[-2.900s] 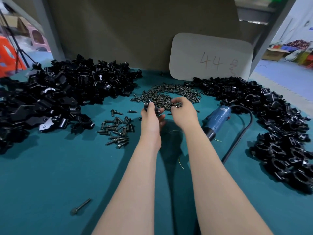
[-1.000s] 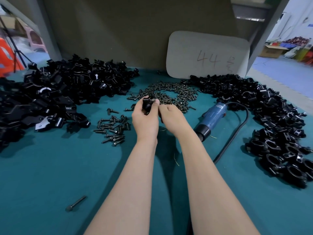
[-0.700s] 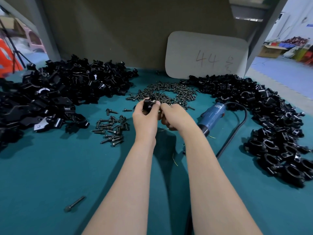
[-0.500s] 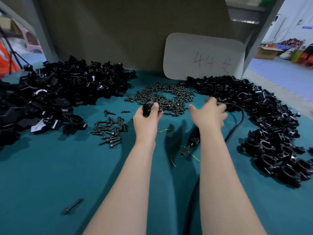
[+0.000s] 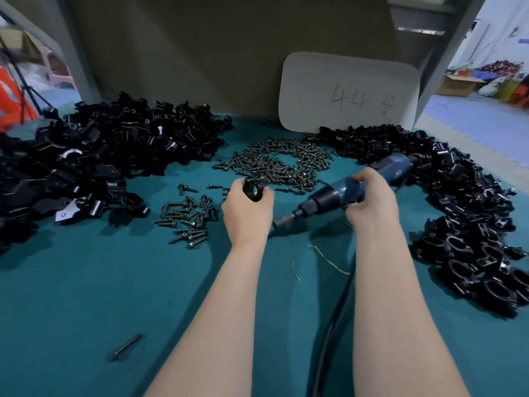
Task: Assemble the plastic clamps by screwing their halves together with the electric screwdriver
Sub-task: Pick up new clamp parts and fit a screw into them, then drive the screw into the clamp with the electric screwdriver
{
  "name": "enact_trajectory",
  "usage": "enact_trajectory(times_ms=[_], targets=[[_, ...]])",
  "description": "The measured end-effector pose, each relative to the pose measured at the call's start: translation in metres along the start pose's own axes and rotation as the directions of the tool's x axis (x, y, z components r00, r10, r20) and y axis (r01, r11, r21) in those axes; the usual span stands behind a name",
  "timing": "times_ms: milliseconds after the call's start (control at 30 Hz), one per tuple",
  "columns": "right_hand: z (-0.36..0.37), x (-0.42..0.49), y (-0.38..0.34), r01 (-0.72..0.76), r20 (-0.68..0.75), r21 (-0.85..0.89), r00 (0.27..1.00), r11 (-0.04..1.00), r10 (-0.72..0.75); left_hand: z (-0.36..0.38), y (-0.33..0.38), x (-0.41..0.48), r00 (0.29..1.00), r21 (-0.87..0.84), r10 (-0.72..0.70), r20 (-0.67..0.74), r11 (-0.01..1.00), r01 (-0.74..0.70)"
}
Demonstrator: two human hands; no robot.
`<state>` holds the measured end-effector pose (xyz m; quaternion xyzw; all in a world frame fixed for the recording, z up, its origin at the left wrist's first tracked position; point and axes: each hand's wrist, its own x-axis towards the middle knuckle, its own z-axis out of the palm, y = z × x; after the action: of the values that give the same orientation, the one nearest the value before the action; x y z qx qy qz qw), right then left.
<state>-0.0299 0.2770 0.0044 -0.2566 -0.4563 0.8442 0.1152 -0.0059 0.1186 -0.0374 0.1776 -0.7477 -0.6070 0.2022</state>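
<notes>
Teal table [image 5: 86,296], drab wall [image 5: 200,53] behind; left hand [image 5: 247,214] pinches the clamp [image 5: 253,191] at its fingertips, right hand [image 5: 372,203] grips the screwdriver [image 5: 336,193]

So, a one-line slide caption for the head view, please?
Left hand holds a black clamp; right hand grips the blue electric screwdriver.

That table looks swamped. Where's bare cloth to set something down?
Bare cloth: the near edge, left of the left arm, save one lone bolt. Crowded: left clamp pile, right clamp pile, screws between, cable by the right arm.
</notes>
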Motion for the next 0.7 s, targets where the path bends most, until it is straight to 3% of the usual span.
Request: enact_trajectory(times_ms=[167,300,400,700], targets=[[-0.003,-0.003,-0.002,-0.024,0.009,0.383,1.0,0.924,0.022,-0.005,-0.003,0.001,0.997,0.148,0.063,-0.05,0.987,-0.055],[-0.002,-0.004,-0.006,0.002,0.011,0.585,1.0,0.811,-0.01,-0.004,-0.003,0.001,0.995,0.229,0.094,-0.043,0.97,-0.082],[0.004,-0.008,-0.003,0.002,0.027,0.617,0.999,0.787,-0.024,-0.003,-0.003,0.001,0.992,0.267,0.116,-0.04,0.958,-0.101],[0.014,-0.019,0.005,0.082,-0.022,0.503,0.996,0.86,-0.082,-0.006,0.0,-0.002,0.99,0.422,0.135,-0.05,0.901,-0.102]])
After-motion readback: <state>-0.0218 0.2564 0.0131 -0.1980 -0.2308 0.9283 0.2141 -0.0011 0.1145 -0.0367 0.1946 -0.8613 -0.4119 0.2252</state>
